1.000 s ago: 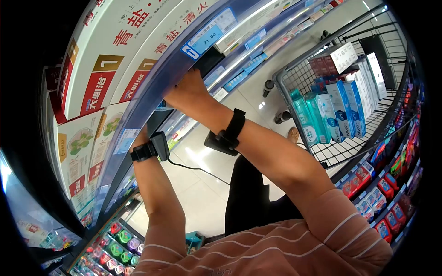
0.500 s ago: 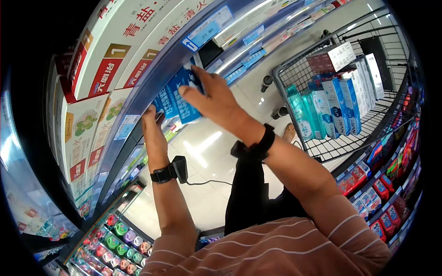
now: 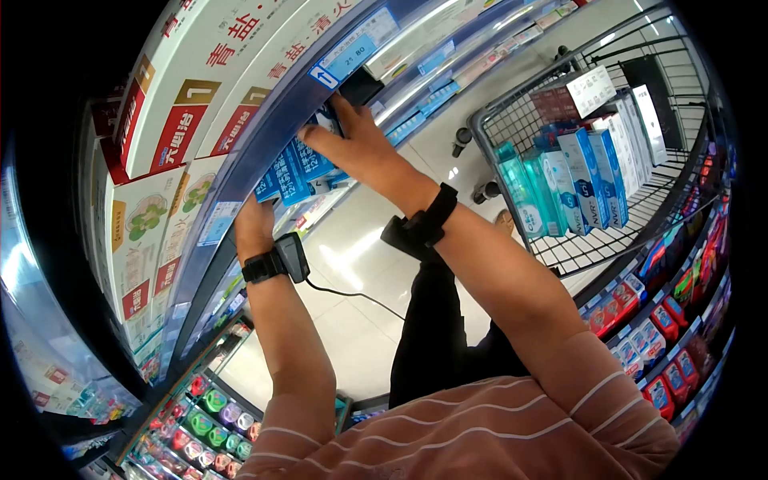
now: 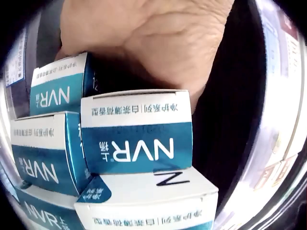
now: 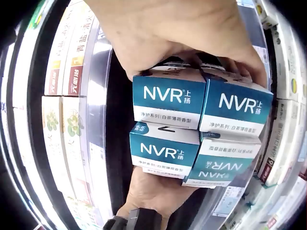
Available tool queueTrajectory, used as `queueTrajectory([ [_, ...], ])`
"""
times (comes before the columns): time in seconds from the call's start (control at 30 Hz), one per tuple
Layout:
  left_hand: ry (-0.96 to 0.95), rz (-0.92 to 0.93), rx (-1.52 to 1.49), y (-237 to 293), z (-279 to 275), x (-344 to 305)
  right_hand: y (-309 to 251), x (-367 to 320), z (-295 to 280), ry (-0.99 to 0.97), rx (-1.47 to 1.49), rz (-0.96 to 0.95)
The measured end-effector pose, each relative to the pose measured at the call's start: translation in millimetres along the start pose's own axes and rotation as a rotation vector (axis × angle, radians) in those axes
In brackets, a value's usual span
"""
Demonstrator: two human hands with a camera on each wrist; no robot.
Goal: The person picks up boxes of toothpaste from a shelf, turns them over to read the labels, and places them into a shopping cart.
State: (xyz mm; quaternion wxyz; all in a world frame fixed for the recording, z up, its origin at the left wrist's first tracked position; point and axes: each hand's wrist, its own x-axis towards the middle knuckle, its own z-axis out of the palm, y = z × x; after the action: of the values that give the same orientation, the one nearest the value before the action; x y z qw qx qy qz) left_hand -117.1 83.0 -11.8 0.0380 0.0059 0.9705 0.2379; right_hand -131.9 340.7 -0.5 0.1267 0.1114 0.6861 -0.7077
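Observation:
White-and-teal NVR boxes (image 3: 294, 170) are held in a stack at the shelf edge in the head view. My right hand (image 3: 364, 150) grips them from above, thumb on one side and fingers on the other, as the right wrist view shows around the boxes (image 5: 168, 96). Under the stack is my left hand (image 5: 156, 191), holding it from below; its fingertips are hidden. The left wrist view shows that palm (image 4: 148, 43) against the ends of several boxes (image 4: 136, 143).
A blue shelf edge (image 3: 264, 120) with price labels runs beside the hands, and large white-and-red boxes (image 3: 180, 128) stand left of it. At the right is a wire cart (image 3: 572, 260) holding teal and blue boxes (image 3: 588, 176) and white ones. A cable hangs from my left wrist.
Both hands were reaching in at the shelf, then came out with the blue-faced boxes. Over the last half second, the hands and boxes have shifted left, closer to the shelf edge.

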Motion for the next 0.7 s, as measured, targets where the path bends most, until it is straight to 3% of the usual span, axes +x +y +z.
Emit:
queueTrajectory([
  [0.1,0.029,-0.286,-0.627,39.0,-4.9,-8.0,-12.3,-17.6,-8.4,-0.028,-0.02,0.052],
  [0.17,0.071,-0.469,-1.247,53.2,-5.0,-12.7,-14.5,-31.4,-14.7,-0.045,-0.009,0.074],
  [0.37,0.033,-0.463,-1.231,110.4,-11.4,-54.4,-10.7,-65.1,-27.2,-0.017,-0.068,-0.009],
  [0.7,-0.072,-0.39,-1.223,172.0,-9.3,-131.5,-14.8,-149.0,-79.2,-0.113,-0.059,0.08],
])
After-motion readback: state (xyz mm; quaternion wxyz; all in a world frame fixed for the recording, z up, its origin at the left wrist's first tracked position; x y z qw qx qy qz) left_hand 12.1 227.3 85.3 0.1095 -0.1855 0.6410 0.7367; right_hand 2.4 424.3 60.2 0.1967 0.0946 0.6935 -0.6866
